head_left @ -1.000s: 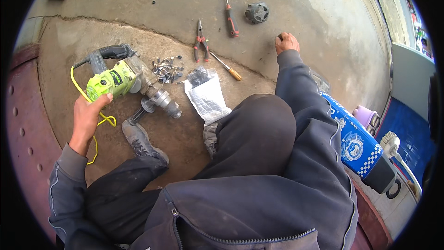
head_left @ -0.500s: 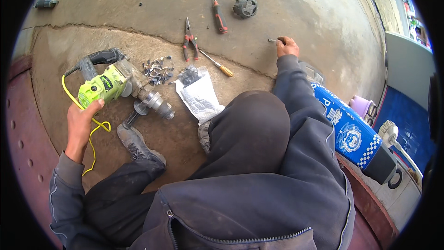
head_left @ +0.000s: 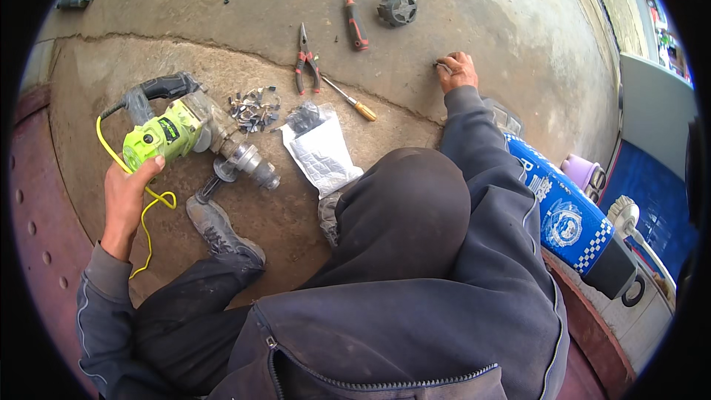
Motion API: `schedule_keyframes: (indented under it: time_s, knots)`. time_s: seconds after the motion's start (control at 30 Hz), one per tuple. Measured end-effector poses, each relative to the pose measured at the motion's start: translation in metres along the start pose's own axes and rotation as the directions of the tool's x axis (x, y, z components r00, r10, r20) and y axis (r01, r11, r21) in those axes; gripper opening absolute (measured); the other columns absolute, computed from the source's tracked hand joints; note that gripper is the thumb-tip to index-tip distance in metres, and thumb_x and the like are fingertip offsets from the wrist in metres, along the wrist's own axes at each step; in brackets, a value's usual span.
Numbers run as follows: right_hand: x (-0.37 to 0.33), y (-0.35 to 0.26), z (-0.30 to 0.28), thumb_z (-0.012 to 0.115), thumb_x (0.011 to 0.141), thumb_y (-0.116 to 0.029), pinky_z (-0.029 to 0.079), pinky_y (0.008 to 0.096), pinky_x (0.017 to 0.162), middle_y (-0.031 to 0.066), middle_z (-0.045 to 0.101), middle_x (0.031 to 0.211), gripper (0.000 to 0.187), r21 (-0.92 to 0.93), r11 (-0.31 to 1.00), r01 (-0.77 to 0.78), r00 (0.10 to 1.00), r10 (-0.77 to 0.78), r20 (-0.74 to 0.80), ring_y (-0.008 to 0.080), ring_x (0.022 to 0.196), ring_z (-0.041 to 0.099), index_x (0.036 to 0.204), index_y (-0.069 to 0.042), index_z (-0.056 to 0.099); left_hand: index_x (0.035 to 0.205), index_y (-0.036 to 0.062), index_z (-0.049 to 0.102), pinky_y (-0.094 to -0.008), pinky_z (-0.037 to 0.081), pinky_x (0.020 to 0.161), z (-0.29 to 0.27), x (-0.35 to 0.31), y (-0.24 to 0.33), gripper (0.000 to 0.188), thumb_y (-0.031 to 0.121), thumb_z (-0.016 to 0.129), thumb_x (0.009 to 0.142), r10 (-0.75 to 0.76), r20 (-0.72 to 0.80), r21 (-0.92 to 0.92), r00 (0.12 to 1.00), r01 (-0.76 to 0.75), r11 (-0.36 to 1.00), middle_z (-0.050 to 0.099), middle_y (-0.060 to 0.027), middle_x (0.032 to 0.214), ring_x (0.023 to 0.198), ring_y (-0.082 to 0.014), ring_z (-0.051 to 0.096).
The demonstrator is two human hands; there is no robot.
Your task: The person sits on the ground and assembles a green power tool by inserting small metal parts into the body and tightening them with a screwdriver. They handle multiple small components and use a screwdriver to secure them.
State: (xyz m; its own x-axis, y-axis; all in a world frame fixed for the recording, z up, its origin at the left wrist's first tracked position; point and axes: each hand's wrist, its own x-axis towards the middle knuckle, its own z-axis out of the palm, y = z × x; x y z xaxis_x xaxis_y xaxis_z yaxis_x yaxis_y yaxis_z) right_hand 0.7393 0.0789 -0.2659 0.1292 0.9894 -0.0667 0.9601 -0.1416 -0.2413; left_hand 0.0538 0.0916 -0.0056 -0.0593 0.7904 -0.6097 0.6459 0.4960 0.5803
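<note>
My left hand (head_left: pixel 127 196) is closed around the rear of a lime-green rotary hammer drill (head_left: pixel 164 133), thumb on top. The drill lies tilted, its black handle pointing away and its metal chuck toward my foot. Far out on the right, my right hand (head_left: pixel 457 72) pinches a small screw-like metal piece (head_left: pixel 444 68) at floor level, mostly hidden by the fingers. Beyond that hand sits a round grey slotted cap (head_left: pixel 398 9). To its left lie a red-and-black screwdriver (head_left: pixel 355 26), needle-nose pliers (head_left: pixel 306 63) and a screwdriver with an amber handle (head_left: pixel 363 110).
Several small dark parts (head_left: pixel 254 109) are heaped beside the drill, near a white plastic packet (head_left: pixel 324 154). A yellow cord (head_left: pixel 142 230) loops by my left wrist. On the right stand a blue box (head_left: pixel 566 215) and a purple container (head_left: pixel 580 170). A dark cylinder (head_left: pixel 75 0) lies far left.
My right fingers have closed over the small metal piece, which stuck out beside them before. The left hand stays on the drill; the view has shifted slightly.
</note>
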Motion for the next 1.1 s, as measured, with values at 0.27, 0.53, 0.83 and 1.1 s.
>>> schedule_keyframes:
  time_s: [0.27,0.53,0.83,1.1]
  knots:
    - [-0.003,-0.004,-0.002,0.081,0.091,-0.019,0.056,0.0412,0.1,0.0058,0.071,0.112,0.017,-0.021,0.996,0.084,0.996,-0.084,-0.025,0.0304,0.115,0.064,0.107,-0.017,0.086,0.128,-0.0046,0.076,-0.0328,0.054,0.096,0.001,0.0,0.001,0.048,0.03,0.079,0.095,-0.007,-0.009,0.021,1.0,0.007,1.0,0.079,-0.0066,0.116,0.104,-0.0146,0.07]
    - [-0.004,-0.003,0.011,0.079,0.094,-0.024,0.055,0.0412,0.1,0.0075,0.07,0.106,0.015,-0.02,1.0,0.005,1.0,-0.005,-0.025,0.0316,0.113,0.064,0.104,-0.016,0.086,0.125,-0.0047,0.077,-0.0327,0.054,0.094,0.002,-0.001,0.003,0.046,0.03,0.079,0.094,-0.006,-0.028,0.011,1.0,0.006,1.0,0.079,-0.0068,0.114,0.102,-0.0145,0.07]
    - [0.004,-0.009,0.023,0.077,0.095,-0.022,0.055,0.0428,0.098,0.01,0.071,0.104,0.014,-0.083,0.996,-0.035,0.995,0.027,-0.1,0.0331,0.111,0.065,0.1,-0.012,0.086,0.126,-0.0048,0.076,-0.0328,0.054,0.094,0.001,0.0,0.0,0.046,0.029,0.08,0.094,-0.02,-0.018,-0.015,1.0,0.02,1.0,0.079,-0.007,0.115,0.102,-0.0145,0.07]
    - [0.011,-0.016,0.027,0.075,0.094,-0.023,0.054,0.0431,0.101,0.0109,0.072,0.105,0.016,-0.128,0.99,-0.057,0.992,0.042,-0.12,0.0334,0.112,0.064,0.095,-0.011,0.085,0.129,-0.0048,0.074,-0.0316,0.053,0.095,0.001,-0.001,0.001,0.046,0.026,0.079,0.095,-0.038,-0.015,-0.032,0.999,0.038,0.999,0.078,-0.0067,0.118,0.104,-0.0138,0.07]
